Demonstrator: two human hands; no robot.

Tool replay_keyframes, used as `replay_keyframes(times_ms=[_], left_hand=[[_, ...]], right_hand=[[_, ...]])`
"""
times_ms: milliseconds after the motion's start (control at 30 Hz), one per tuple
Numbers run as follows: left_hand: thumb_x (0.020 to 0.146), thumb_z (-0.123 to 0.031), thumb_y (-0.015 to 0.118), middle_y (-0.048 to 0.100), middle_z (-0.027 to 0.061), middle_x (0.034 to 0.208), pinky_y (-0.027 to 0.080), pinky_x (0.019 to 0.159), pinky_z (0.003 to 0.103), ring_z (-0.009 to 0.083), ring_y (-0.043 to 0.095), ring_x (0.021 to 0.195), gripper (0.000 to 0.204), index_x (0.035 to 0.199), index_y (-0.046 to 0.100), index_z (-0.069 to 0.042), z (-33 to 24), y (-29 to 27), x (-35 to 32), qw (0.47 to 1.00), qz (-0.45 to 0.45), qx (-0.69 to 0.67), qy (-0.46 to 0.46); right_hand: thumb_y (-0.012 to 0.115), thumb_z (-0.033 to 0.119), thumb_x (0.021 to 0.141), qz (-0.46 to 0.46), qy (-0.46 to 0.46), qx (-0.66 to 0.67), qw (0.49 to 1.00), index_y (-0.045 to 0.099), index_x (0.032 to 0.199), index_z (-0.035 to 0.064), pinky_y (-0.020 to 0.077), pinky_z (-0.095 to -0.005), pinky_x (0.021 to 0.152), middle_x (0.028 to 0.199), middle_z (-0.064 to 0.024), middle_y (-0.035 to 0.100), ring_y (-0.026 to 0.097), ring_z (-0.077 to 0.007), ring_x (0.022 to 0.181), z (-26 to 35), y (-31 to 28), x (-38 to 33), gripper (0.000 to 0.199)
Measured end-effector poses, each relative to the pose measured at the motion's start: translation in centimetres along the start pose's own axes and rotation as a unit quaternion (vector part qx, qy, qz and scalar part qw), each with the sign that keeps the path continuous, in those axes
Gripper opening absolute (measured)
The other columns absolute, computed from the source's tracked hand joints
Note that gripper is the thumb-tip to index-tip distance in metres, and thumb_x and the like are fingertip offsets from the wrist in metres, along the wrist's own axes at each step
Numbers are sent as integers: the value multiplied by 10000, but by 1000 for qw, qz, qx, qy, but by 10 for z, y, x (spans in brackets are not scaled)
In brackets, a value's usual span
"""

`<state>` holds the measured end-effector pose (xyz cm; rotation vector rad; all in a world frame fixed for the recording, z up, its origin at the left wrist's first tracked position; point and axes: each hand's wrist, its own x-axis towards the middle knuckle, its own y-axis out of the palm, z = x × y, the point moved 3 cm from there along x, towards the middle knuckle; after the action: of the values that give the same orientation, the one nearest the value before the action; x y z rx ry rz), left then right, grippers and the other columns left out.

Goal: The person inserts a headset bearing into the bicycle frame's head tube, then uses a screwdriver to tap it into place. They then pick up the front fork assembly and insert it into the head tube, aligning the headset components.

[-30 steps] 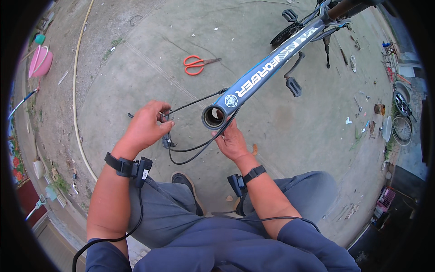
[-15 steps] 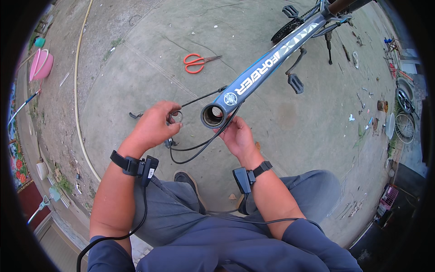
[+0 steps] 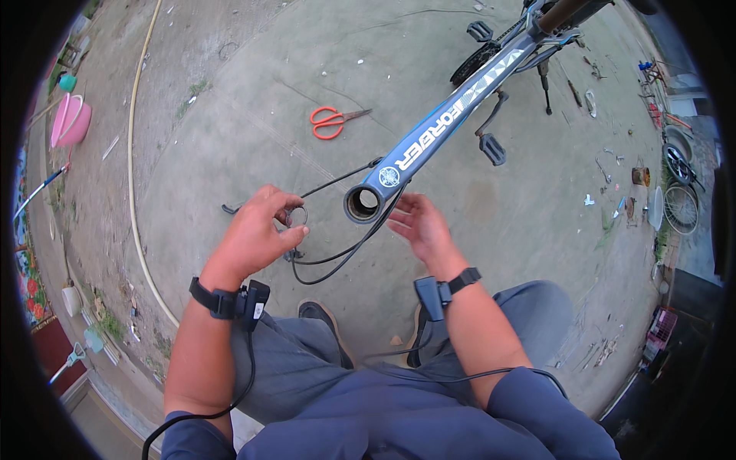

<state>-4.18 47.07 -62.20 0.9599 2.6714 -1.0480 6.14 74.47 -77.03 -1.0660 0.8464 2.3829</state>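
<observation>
Right hand [image 3: 424, 230] has come away from beneath the head tube [image 3: 353, 205]; now just beside the cables [image 3: 373, 232], fingers loosely spread, nothing seen in its grasp; left hand [image 3: 264, 226] still pinches a thin ring [image 3: 305, 214] between thumb and fingers, nearer the tube's mouth than a second ago, but apart, to its left; likely meaning: right hand free, ring governed by the left alone; bicycle frame [image 3: 452, 115] stands ahead of the person over concrete ground [image 3: 491, 222]; long axis slants from between the hands toward far upper right; open mouth faces up at the wearer; ring round, no long axis.
</observation>
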Motion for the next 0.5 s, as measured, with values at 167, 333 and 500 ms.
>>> replay_keyframes(times_ms=[167, 333, 500], left_hand=[[793, -91, 779, 576, 50, 966, 511, 760, 285, 140, 597, 857, 366, 1132, 666, -12, -37, -12, -11, 990, 6, -139, 3], [863, -147, 790, 600, 39, 1019, 522, 854, 291, 167, 651, 993, 449, 1242, 598, -3, -76, 15, -33, 876, 109, -470, 7], [889, -193, 790, 642, 66, 987, 552, 809, 312, 204, 665, 952, 458, 1249, 579, -5, -92, 63, -45, 773, 155, -612, -65]], right_hand=[[555, 313, 1017, -68, -100, -190, 974, 614, 1180, 27, 530, -307, 724, 1021, -74, 623, 649, -166, 840, 95, -5, -50, 334], [731, 202, 934, 152, -245, -346, 892, 631, 1232, 60, 517, -260, 672, 946, -10, 595, 622, -91, 787, 133, 41, -136, 345], [837, 224, 785, 259, -364, -489, 749, 627, 1260, 148, 537, -361, 734, 1073, -61, 580, 635, -237, 880, 112, 78, -190, 525]])
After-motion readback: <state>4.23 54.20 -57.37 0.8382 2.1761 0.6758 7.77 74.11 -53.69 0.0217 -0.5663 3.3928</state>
